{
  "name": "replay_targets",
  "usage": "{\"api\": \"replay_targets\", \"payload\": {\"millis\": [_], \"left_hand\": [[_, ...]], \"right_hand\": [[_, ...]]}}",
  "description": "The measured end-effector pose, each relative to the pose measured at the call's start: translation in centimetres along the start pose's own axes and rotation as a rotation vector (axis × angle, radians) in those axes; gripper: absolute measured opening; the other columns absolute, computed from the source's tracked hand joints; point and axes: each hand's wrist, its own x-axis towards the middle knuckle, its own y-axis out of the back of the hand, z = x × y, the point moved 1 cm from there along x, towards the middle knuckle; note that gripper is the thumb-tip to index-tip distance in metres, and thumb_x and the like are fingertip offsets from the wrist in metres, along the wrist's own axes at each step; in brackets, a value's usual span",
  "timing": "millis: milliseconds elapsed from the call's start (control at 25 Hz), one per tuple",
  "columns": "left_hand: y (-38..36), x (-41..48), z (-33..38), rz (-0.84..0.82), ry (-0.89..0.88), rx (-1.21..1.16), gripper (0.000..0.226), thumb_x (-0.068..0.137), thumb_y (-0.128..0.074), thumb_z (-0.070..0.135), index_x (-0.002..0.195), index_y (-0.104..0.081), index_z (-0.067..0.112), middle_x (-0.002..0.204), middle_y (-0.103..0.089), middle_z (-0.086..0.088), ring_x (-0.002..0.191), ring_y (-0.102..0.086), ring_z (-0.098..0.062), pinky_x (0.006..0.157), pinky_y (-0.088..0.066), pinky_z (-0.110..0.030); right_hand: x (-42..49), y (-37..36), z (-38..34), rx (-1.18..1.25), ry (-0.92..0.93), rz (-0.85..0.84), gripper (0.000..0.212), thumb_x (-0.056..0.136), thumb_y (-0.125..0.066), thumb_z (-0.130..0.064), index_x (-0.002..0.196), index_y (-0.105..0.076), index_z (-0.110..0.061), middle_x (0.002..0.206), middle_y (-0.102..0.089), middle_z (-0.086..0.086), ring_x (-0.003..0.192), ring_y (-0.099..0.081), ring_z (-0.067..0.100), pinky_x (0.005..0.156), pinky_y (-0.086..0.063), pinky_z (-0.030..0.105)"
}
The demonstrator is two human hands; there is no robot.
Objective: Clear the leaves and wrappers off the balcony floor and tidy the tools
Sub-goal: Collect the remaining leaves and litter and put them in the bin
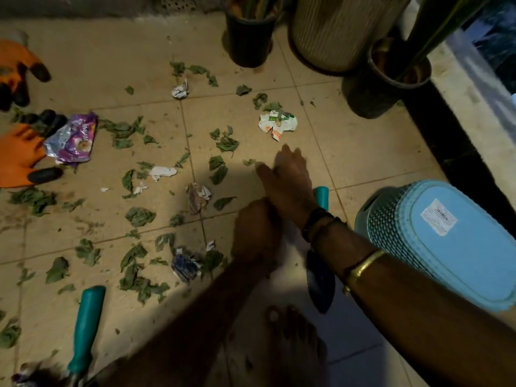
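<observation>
Task barely begun, by my reading.

Leaves (226, 143) scattered over nearly the whole balcony floor (349, 152), thickest left and near-left. No gathered pile visible.

Wrappers all on the tiles: purple wrapper (72, 138) at left, touching an orange glove (16, 155); white-and-green wrapper (277, 122) just beyond my right hand; small white one (180, 90) further off; torn white scrap (163, 172) centre-left; crumpled wrapper (198, 198) centre; bluish one (185, 265) nearer me.

Tools not tidied. Trowel (321, 277) lies under my right forearm, beside the overturned blue basket (446, 247). Second teal-handled tool (86, 328) near-left. Second orange glove (16, 62) far left.

My right hand (284, 177): fingers straight and together, low over the tiles beside a small leaf, holding nothing.

My left hand (257, 233): curled, tucked against my right wrist, in shadow. Cannot tell whether it holds anything.

Left to do: essentially everything, meaning the leaves, six wrappers, two tools and the gloves.
</observation>
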Motion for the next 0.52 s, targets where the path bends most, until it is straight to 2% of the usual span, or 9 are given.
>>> {"api": "replay_targets", "payload": {"millis": [80,120,240,280,320,400,480,520], "left_hand": [[3.0,1.7,-2.2,0.198,-0.102,-0.029,0.019,0.096,-0.056,0.025,0.103,-0.071,0.017,0.097,-0.073,-0.002,0.087,-0.067,-0.020,0.085,-0.051,-0.028],[4.5,2.9,-3.1,0.286,-0.121,-0.063,0.020,0.095,-0.056,0.025,0.106,-0.071,0.016,0.100,-0.072,-0.003,0.092,-0.066,-0.020,0.088,-0.050,-0.030],[8.3,6.2,-5.6,0.437,-0.132,-0.097,0.025,0.094,-0.055,0.024,0.110,-0.069,0.011,0.106,-0.068,-0.009,0.099,-0.064,-0.029,0.090,-0.052,-0.042],[9.2,7.2,-6.5,0.453,-0.129,-0.048,0.028,0.094,-0.054,0.025,0.114,-0.068,0.010,0.109,-0.067,-0.012,0.102,-0.062,-0.031,0.090,-0.050,-0.041],[9.8,8.0,-7.8,0.449,-0.101,0.028,0.033,0.094,-0.052,0.027,0.118,-0.065,0.009,0.113,-0.064,-0.014,0.105,-0.060,-0.033,0.091,-0.047,-0.041],[10.3,9.0,-10.7,0.390,0.015,0.263,0.046,0.095,-0.046,0.038,0.126,-0.056,0.006,0.128,-0.057,-0.020,0.119,-0.052,-0.037,0.100,-0.044,-0.048],[9.6,8.5,-12.0,0.271,0.081,0.450,0.067,0.096,-0.033,0.053,0.142,-0.042,0.005,0.152,-0.038,-0.022,0.142,-0.033,-0.039,0.118,-0.025,-0.056],[8.7,7.9,-12.1,0.217,0.024,0.454,0.075,0.097,-0.030,0.058,0.150,-0.035,0.005,0.160,-0.029,-0.020,0.150,-0.022,-0.036,0.124,-0.013,-0.053]], "right_hand": [[1.7,-1.0,0.5,-0.084,-0.207,0.007,0.088,0.095,-0.039,-0.071,0.159,-0.019,-0.014,0.167,-0.009,0.023,0.152,-0.005,0.048,0.122,-0.012,0.064],[1.5,-2.0,0.2,-0.109,-0.180,-0.024,0.090,0.095,-0.036,-0.072,0.161,-0.014,-0.015,0.168,-0.002,0.023,0.153,0.002,0.047,0.123,-0.007,0.064],[-1.5,-4.7,-1.1,-0.040,0.366,-0.128,0.081,0.096,-0.036,-0.065,0.162,-0.019,-0.019,0.170,-0.003,0.014,0.156,0.005,0.035,0.126,-0.005,0.057],[-1.0,-4.4,-1.0,-0.016,0.465,-0.104,0.079,0.096,-0.035,-0.063,0.162,-0.020,-0.021,0.170,-0.003,0.011,0.157,0.005,0.031,0.126,-0.004,0.054],[1.0,-3.5,-0.9,-0.004,0.479,-0.007,0.077,0.097,-0.034,-0.064,0.161,-0.022,-0.022,0.170,-0.006,0.010,0.157,0.003,0.030,0.126,-0.005,0.055],[6.7,-1.3,-0.2,-0.067,0.298,0.180,0.078,0.095,-0.032,-0.068,0.159,-0.023,-0.025,0.170,-0.009,0.012,0.157,0.000,0.034,0.124,-0.007,0.060],[12.0,1.0,0.5,-0.088,0.166,0.166,0.084,0.091,-0.034,-0.074,0.160,-0.023,-0.028,0.170,-0.007,0.014,0.156,0.003,0.035,0.124,-0.003,0.061],[13.4,0.8,0.5,-0.123,0.188,0.118,0.087,0.089,-0.034,-0.076,0.160,-0.023,-0.027,0.170,-0.006,0.015,0.156,0.004,0.035,0.124,-0.004,0.060]]}}
